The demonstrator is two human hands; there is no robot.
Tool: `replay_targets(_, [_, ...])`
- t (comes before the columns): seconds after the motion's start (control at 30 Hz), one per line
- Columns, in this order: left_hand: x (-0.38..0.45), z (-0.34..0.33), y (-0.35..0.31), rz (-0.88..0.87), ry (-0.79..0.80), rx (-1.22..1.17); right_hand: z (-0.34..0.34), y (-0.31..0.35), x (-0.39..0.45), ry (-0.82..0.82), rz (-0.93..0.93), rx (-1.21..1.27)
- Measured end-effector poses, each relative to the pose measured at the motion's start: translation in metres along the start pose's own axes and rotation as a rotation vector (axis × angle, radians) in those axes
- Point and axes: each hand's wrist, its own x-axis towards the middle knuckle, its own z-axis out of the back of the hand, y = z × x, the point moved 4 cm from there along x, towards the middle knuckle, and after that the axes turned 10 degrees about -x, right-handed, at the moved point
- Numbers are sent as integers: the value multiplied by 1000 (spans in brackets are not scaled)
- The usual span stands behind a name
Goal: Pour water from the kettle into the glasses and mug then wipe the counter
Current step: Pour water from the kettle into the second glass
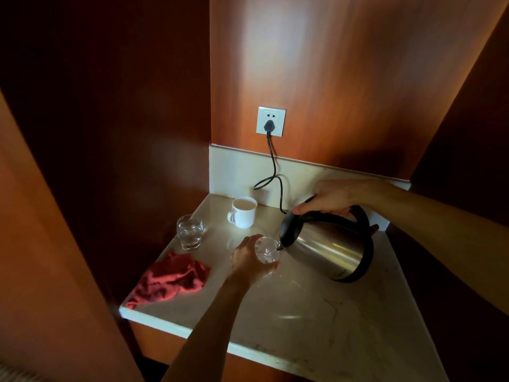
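Kettle (327, 246) of steel with a black lid and handle hangs tilted above the pale worktop (316, 321), its spout down and to the left, touching the rim of a clear glass (265, 253). The right hand (327, 198) has its fingers curled round the black handle at the top of the kettle. The left hand (249, 259) grips the clear glass, fingers wrapped round its side, holding it tipped toward the spout just over the worktop. Whether water is running from the spout cannot be told. A second glass (190, 231) stands upright near the left edge, with water in it. Behind it, toward the back wall, a white mug (243, 213) stands upright, filled with liquid, its handle facing left. A red cloth (170, 279) lies crumpled at the front left corner, just in front of the second glass. A black cord (272, 166) runs from a white wall socket (271, 121) down behind the kettle.
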Motion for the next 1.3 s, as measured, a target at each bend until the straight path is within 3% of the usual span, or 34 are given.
replay_targets(1.3, [2, -1, 4, 5, -3, -3, 14, 25, -2, 55, 28, -140])
